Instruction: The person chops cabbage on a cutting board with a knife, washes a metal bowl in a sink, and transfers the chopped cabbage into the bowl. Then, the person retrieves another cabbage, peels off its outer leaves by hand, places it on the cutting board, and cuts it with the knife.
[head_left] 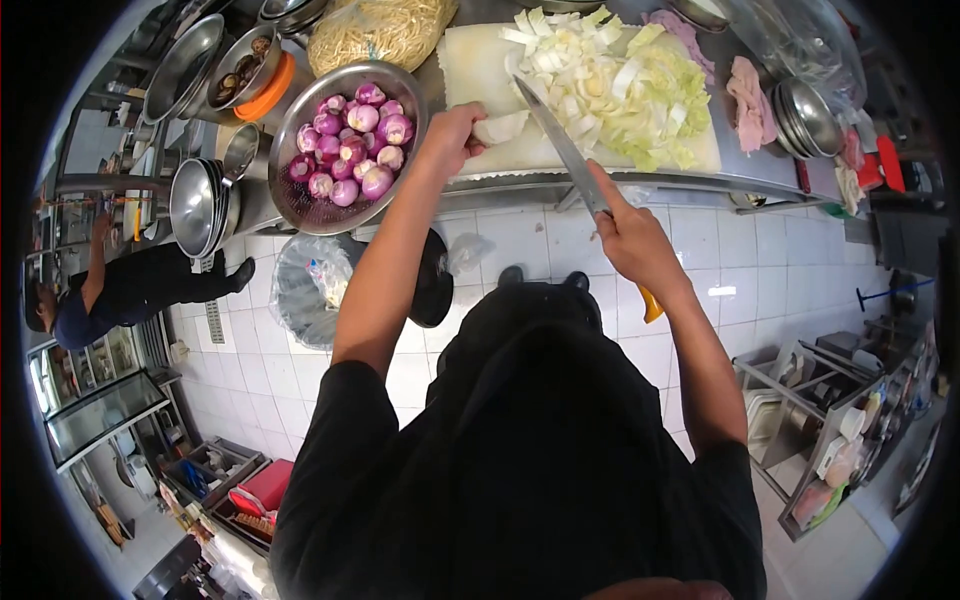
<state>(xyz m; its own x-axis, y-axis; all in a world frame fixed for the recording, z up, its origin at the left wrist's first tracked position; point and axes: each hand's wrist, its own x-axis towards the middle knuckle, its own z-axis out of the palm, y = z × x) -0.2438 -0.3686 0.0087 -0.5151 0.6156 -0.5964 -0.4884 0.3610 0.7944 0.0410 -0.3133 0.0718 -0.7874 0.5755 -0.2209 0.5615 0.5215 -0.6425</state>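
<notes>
Onions (352, 150): because a steel bowl (300, 205) rings them, they sit grouped beside the board (475, 60).
Left hand (452, 137): closed on a white piece (503, 128), perhaps cabbage, over the board; fingertips partly hidden.
Cut cabbage (640, 95): heaped rightward, leaving board space.
Right hand (632, 232): gripping a knife (553, 128), index finger forward, likely for control.

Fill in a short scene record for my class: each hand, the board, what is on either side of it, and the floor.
Left hand: holding a pale cabbage piece
Right hand: gripping a yellow-handled knife, blade over the cutting board
On the board: chopped cabbage, heaped
Left of board: metal colander of purple onions
Right of board: pink cloth
Floor: white tiles, an open clear plastic bag
</notes>
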